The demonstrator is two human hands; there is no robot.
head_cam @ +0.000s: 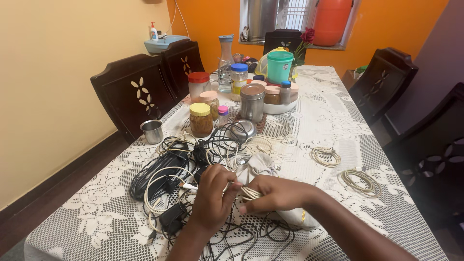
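**Cable pile on lace-covered counter: both hands on one white cord**

Lower centre: left hand (211,195) and right hand (274,193), fingers closed around a coiled white cable (249,192), pinched between them so the loops stay gathered.
Lower left to centre: tangle of black and white cables (179,176), unsorted, beside a white cloth (258,166).
Right of centre: two wound cable coils (325,156) (360,180), set well apart from the tangle.
Upper centre: jars (200,118), steel canister (252,101), green jug (280,65), steel cup (152,131) at left, grouped clear of the cables.

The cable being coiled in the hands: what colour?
White cable, clearest in the head view.
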